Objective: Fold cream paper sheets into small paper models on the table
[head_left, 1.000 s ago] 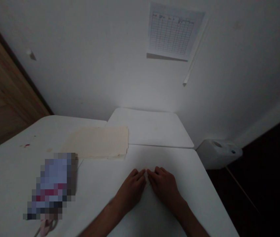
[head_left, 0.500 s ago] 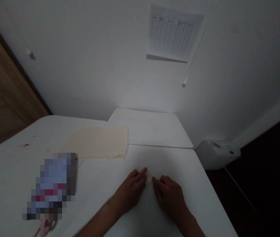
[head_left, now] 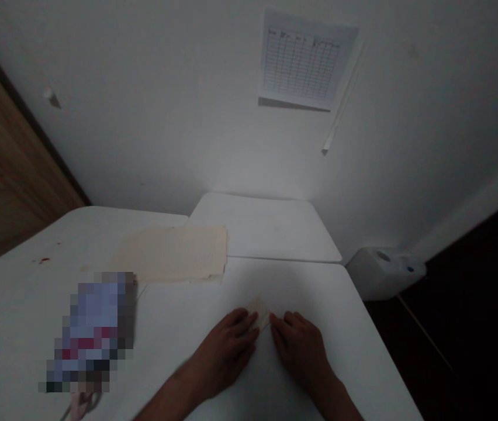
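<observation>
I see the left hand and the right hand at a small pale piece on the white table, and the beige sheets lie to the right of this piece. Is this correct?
Not quite: the beige sheets lie to the left of the small pale piece, as the head view shows. The left hand and the right hand are indeed at it.

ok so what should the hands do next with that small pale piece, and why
Probably press the small pale piece flat with the left hand, the right hand steadying it: it lies on the white table, left fingers over its left side, right fingertips at its right corner.
</observation>
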The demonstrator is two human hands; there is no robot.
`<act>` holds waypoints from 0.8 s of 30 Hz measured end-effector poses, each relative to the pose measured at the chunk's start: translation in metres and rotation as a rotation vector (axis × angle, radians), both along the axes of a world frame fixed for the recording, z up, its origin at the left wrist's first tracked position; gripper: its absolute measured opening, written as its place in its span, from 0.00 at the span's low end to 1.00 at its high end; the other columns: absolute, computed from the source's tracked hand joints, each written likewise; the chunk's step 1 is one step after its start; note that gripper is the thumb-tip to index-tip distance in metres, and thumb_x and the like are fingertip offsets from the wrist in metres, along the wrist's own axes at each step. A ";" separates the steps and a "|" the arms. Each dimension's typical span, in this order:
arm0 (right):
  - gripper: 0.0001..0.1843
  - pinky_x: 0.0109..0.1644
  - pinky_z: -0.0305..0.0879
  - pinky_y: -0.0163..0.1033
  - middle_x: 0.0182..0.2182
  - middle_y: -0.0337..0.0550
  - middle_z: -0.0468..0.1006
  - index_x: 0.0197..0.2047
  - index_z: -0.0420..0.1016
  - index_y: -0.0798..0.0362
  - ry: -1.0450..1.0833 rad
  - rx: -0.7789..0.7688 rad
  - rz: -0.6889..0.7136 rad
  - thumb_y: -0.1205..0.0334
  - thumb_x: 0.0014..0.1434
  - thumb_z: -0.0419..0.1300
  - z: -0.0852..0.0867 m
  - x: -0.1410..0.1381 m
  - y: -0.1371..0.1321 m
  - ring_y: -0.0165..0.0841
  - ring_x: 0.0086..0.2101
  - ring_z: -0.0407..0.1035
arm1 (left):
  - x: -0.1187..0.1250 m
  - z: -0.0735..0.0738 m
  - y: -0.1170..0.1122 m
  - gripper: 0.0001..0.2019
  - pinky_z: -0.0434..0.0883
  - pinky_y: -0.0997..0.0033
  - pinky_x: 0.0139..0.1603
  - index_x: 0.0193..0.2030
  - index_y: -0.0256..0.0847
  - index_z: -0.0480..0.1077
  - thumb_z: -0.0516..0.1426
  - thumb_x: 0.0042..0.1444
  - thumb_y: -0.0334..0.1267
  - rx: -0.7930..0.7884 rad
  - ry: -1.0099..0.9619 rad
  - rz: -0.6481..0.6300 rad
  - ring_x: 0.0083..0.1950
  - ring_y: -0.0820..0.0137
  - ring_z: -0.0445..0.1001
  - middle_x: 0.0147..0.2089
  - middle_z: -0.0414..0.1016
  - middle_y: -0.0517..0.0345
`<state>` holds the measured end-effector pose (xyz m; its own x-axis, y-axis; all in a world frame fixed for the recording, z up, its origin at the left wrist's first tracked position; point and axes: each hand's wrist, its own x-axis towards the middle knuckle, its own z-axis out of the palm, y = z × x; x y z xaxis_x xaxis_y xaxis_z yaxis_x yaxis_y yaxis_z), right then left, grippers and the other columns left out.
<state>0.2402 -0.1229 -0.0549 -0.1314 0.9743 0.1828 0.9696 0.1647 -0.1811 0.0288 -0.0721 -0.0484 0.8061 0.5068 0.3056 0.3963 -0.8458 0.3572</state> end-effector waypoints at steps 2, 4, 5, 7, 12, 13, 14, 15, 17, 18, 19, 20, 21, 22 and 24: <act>0.13 0.41 0.59 0.35 0.35 0.41 0.75 0.51 0.72 0.45 0.003 -0.001 -0.004 0.63 0.65 0.52 0.001 -0.001 0.000 0.33 0.37 0.68 | -0.003 -0.001 0.000 0.18 0.66 0.50 0.61 0.58 0.44 0.68 0.51 0.63 0.32 -0.014 -0.009 0.000 0.65 0.57 0.60 0.63 0.65 0.51; 0.13 0.41 0.59 0.35 0.35 0.41 0.75 0.51 0.72 0.45 0.008 -0.005 -0.005 0.63 0.66 0.52 0.003 -0.001 -0.001 0.33 0.37 0.68 | -0.005 0.001 0.000 0.18 0.65 0.48 0.62 0.58 0.45 0.68 0.52 0.62 0.32 -0.027 -0.004 0.002 0.67 0.56 0.58 0.64 0.64 0.52; 0.14 0.41 0.59 0.35 0.35 0.42 0.75 0.52 0.72 0.45 0.010 -0.008 -0.005 0.63 0.66 0.52 0.004 -0.001 -0.001 0.33 0.37 0.68 | -0.005 0.002 0.000 0.18 0.65 0.48 0.62 0.58 0.46 0.68 0.52 0.62 0.32 -0.034 -0.001 0.005 0.67 0.56 0.57 0.64 0.64 0.52; 0.14 0.41 0.59 0.35 0.35 0.42 0.75 0.51 0.72 0.45 0.014 -0.012 -0.008 0.63 0.66 0.52 0.006 -0.001 -0.001 0.33 0.37 0.68 | -0.005 0.004 -0.001 0.18 0.65 0.48 0.62 0.58 0.46 0.68 0.52 0.62 0.32 -0.050 0.004 0.014 0.68 0.56 0.56 0.65 0.64 0.53; 0.11 0.41 0.59 0.35 0.33 0.41 0.75 0.42 0.76 0.47 0.025 0.015 -0.031 0.61 0.66 0.52 0.005 -0.004 0.007 0.33 0.36 0.68 | 0.004 -0.003 0.006 0.12 0.67 0.51 0.59 0.47 0.47 0.75 0.53 0.62 0.32 -0.072 -0.050 0.092 0.62 0.59 0.64 0.58 0.71 0.57; 0.11 0.41 0.59 0.35 0.32 0.41 0.75 0.39 0.76 0.48 0.020 0.024 -0.039 0.60 0.66 0.52 0.005 -0.006 0.010 0.33 0.36 0.68 | 0.007 -0.006 0.008 0.11 0.68 0.52 0.58 0.44 0.46 0.76 0.52 0.63 0.32 -0.065 -0.067 0.117 0.59 0.60 0.67 0.56 0.74 0.57; 0.13 0.41 0.59 0.35 0.32 0.42 0.75 0.35 0.76 0.49 0.013 0.031 -0.045 0.60 0.66 0.52 0.005 -0.008 0.013 0.33 0.36 0.68 | 0.011 -0.008 0.011 0.10 0.69 0.53 0.57 0.41 0.44 0.76 0.53 0.62 0.31 -0.052 -0.081 0.139 0.56 0.60 0.69 0.53 0.75 0.56; 0.13 0.41 0.59 0.35 0.32 0.42 0.75 0.33 0.75 0.50 0.006 0.034 -0.048 0.60 0.66 0.52 0.005 -0.010 0.016 0.33 0.36 0.69 | 0.014 -0.010 0.014 0.10 0.69 0.54 0.56 0.41 0.43 0.75 0.53 0.62 0.30 -0.041 -0.086 0.162 0.54 0.61 0.70 0.53 0.75 0.55; 0.13 0.40 0.59 0.34 0.33 0.42 0.75 0.35 0.75 0.50 0.000 0.027 -0.031 0.60 0.66 0.51 0.007 -0.012 0.022 0.32 0.36 0.69 | 0.019 -0.010 0.019 0.09 0.71 0.56 0.54 0.44 0.41 0.74 0.54 0.60 0.29 -0.021 -0.072 0.168 0.50 0.62 0.70 0.54 0.74 0.53; 0.12 0.39 0.59 0.33 0.34 0.41 0.75 0.38 0.75 0.49 0.002 0.018 -0.018 0.60 0.67 0.51 0.009 -0.013 0.025 0.32 0.36 0.70 | 0.021 -0.009 0.020 0.10 0.71 0.57 0.54 0.45 0.40 0.73 0.54 0.60 0.28 -0.012 -0.057 0.162 0.50 0.62 0.70 0.55 0.73 0.52; 0.11 0.38 0.59 0.33 0.34 0.41 0.75 0.41 0.74 0.48 0.003 0.007 -0.003 0.60 0.67 0.50 0.010 -0.013 0.026 0.31 0.35 0.70 | 0.022 -0.007 0.021 0.10 0.70 0.57 0.53 0.46 0.39 0.72 0.54 0.59 0.28 -0.003 -0.039 0.152 0.49 0.62 0.69 0.56 0.72 0.50; 0.11 0.37 0.59 0.33 0.35 0.40 0.75 0.44 0.74 0.47 0.002 -0.004 0.010 0.61 0.67 0.50 0.012 -0.013 0.028 0.31 0.34 0.70 | 0.023 -0.005 0.022 0.10 0.70 0.57 0.54 0.46 0.39 0.71 0.54 0.59 0.28 0.007 -0.019 0.140 0.49 0.62 0.69 0.57 0.71 0.49; 0.12 0.36 0.59 0.32 0.35 0.39 0.75 0.47 0.73 0.46 -0.002 -0.016 0.021 0.61 0.67 0.49 0.014 -0.013 0.029 0.30 0.34 0.70 | 0.023 -0.002 0.022 0.10 0.70 0.57 0.54 0.46 0.38 0.70 0.54 0.59 0.27 0.017 -0.002 0.129 0.49 0.62 0.68 0.58 0.71 0.49; 0.12 0.35 0.59 0.32 0.35 0.39 0.75 0.49 0.71 0.45 -0.008 -0.026 0.032 0.61 0.67 0.49 0.017 -0.012 0.030 0.30 0.33 0.71 | 0.023 0.000 0.022 0.09 0.69 0.57 0.54 0.44 0.39 0.70 0.53 0.59 0.27 0.026 0.011 0.120 0.49 0.62 0.68 0.58 0.70 0.49; 0.14 0.33 0.58 0.32 0.35 0.40 0.75 0.54 0.69 0.44 -0.027 -0.046 0.053 0.61 0.67 0.49 0.020 -0.012 0.031 0.30 0.32 0.71 | 0.023 0.003 0.022 0.08 0.68 0.57 0.54 0.42 0.40 0.69 0.52 0.59 0.27 0.042 0.025 0.103 0.49 0.62 0.68 0.58 0.69 0.49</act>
